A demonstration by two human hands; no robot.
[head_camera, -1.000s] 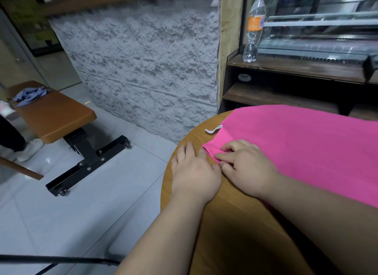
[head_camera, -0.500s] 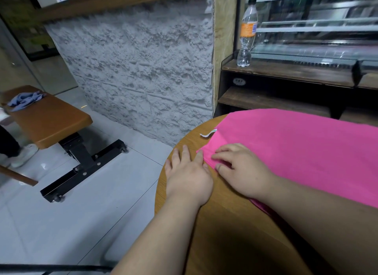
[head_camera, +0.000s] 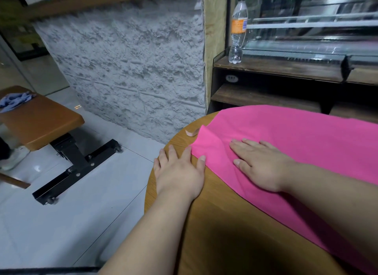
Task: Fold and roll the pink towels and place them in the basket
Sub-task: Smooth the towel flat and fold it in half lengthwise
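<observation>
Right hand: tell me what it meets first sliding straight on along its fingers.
Probably the raised crease of the pink towel just ahead of the right hand, then its loop tag.

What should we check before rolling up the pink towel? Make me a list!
1. Pink towel lies flat on the table: ok, one small crease near its corner.
2. Right hand presses flat on the towel: ok.
3. Left hand rests on the table, fingertips at the towel's edge: ok.
4. Towel folded narrow enough to roll: cannot tell, it runs out of view.
5. Basket within reach: cannot tell, none in view.
</observation>
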